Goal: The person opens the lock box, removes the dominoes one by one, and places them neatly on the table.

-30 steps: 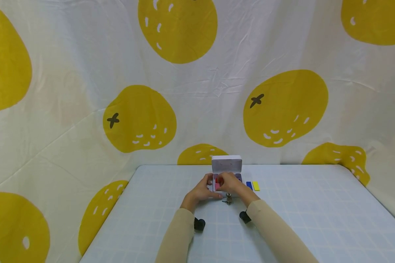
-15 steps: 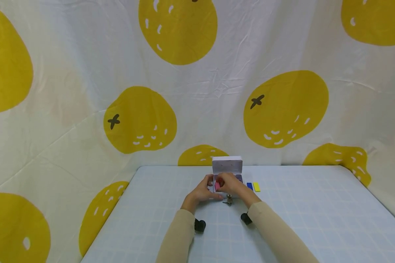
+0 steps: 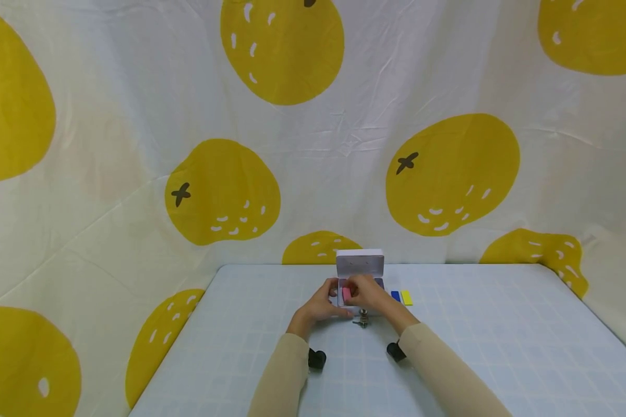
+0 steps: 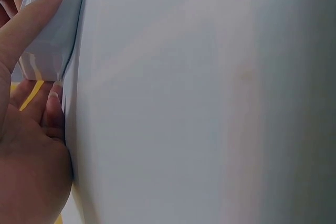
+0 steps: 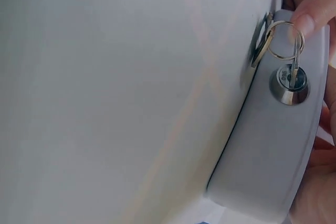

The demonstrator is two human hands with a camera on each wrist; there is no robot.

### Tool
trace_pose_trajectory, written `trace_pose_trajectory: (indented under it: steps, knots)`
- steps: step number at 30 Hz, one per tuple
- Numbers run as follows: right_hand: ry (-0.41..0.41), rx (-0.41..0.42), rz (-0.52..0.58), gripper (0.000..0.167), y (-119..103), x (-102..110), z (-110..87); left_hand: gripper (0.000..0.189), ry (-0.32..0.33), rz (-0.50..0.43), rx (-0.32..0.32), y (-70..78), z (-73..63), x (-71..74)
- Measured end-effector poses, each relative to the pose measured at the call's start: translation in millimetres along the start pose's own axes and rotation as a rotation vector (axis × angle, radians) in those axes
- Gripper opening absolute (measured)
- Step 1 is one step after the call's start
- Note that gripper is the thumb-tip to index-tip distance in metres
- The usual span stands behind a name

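A small white cash box (image 3: 360, 266) stands on the table with its lid raised. My left hand (image 3: 318, 304) grips its left end, the thumb lying along the front wall in the left wrist view and the fingers round the side. Over the open box my right hand (image 3: 366, 293) pinches a small pink block (image 3: 346, 294); the hand hides much of the box's inside. On the front wall sits a round lock (image 5: 290, 85) with a key in it. A metal key ring (image 5: 286, 40) hangs from that key, with a second key (image 5: 261, 51) by the tabletop.
To the right of the box lie a flat blue piece (image 3: 395, 295) and a yellow piece (image 3: 407, 297). A pale checked cloth (image 3: 501, 336) covers the table. Behind it hangs a white curtain (image 3: 334, 174) with large yellow fruit prints.
The pink block has turned more upright and shifted slightly right in my right hand's fingers. My left hand keeps its grip on the box. The right forearm has moved slightly right.
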State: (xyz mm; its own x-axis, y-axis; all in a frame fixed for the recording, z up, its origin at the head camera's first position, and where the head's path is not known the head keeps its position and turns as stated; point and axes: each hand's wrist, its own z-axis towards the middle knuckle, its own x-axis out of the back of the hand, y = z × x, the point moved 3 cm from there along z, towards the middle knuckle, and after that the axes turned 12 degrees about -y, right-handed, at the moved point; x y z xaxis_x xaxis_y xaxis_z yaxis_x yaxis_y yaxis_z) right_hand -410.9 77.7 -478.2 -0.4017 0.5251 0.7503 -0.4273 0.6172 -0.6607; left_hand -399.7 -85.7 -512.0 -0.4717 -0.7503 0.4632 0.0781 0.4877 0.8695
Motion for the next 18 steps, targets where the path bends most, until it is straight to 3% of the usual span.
trace_pose_trajectory:
  steps: [10, 18]
  knots:
    - [0.015, 0.003, -0.013, 0.032, -4.7, 7.1, -12.9, 0.091, -0.001, -0.006, -0.006, 0.2, -0.8, -0.5]
    - [0.055, 0.041, -0.058, 0.029, -8.7, 18.1, -25.8, 0.09, 0.0, 0.001, 0.025, -0.4, -0.5, -0.4]
